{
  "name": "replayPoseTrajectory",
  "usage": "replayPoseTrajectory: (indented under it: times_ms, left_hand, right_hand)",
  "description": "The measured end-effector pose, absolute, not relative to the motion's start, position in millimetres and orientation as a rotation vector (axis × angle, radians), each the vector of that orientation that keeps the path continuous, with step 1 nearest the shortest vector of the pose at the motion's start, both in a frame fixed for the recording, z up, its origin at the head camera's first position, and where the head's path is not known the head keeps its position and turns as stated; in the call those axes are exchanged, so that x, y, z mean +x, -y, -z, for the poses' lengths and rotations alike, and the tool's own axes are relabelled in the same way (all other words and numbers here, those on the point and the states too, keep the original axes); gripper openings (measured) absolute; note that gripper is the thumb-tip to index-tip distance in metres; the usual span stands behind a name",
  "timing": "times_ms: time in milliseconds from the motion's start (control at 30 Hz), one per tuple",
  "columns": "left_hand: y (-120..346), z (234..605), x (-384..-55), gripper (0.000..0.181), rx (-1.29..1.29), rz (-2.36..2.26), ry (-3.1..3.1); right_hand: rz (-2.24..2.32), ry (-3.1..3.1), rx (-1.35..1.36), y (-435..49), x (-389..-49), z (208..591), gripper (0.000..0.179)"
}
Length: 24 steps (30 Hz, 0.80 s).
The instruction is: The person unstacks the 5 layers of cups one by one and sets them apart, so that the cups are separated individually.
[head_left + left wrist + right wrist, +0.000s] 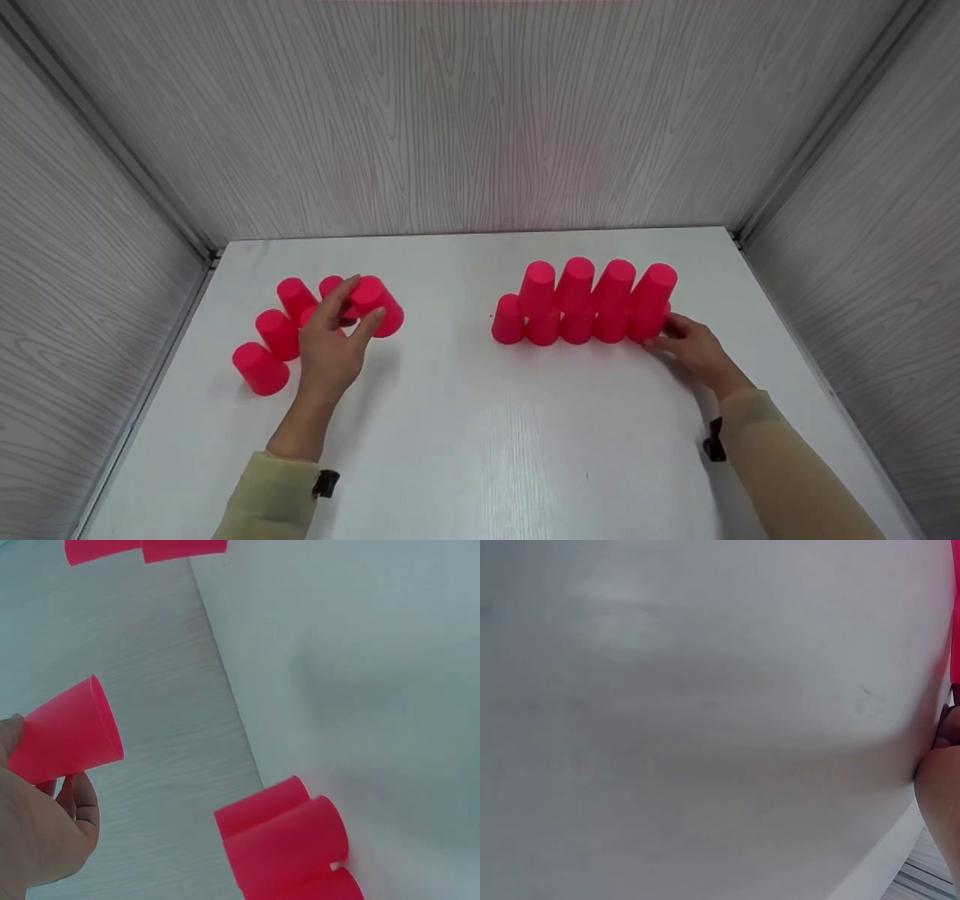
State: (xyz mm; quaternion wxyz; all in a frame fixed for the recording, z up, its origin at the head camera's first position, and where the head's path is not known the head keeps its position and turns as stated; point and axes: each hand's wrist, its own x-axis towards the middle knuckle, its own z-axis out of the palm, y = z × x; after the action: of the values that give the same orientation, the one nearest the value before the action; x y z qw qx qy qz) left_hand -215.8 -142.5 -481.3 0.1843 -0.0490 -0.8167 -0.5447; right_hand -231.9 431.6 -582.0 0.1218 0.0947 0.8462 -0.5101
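My left hand holds a red plastic cup above the table, thumb on one side and fingers on the other. The left wrist view shows this cup tilted, its open rim pointing away from the palm. At the right, red cups form two tiers: a lower row of upside-down cups and an upper row across them. My right hand grips the end cup of the lower row low down, thumb in front and fingers behind, partly hidden. Only its edge shows in the right wrist view.
Several more upside-down red cups, among them a front one, stand at the left, partly covered by my left hand. The white table meets a wood-grain panel at the back and side panels left and right.
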Motion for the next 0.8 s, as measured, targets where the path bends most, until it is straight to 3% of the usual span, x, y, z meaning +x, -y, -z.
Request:
replayPoseTrajectory:
  times_ms: [333, 800]
  left_hand:
    - [198.2, 512.5, -193.7, 0.071, 0.127, 1.535, 2.35]
    - [226.0, 541.9, -175.6, 0.084, 0.328, 1.5, 2.474]
  right_hand:
    - [1.516, -2.459, 0.278, -432.0, -230.5, 582.6, 0.087]
    - [1.483, -2.486, 0.293, -431.1, -232.6, 582.4, 0.089]
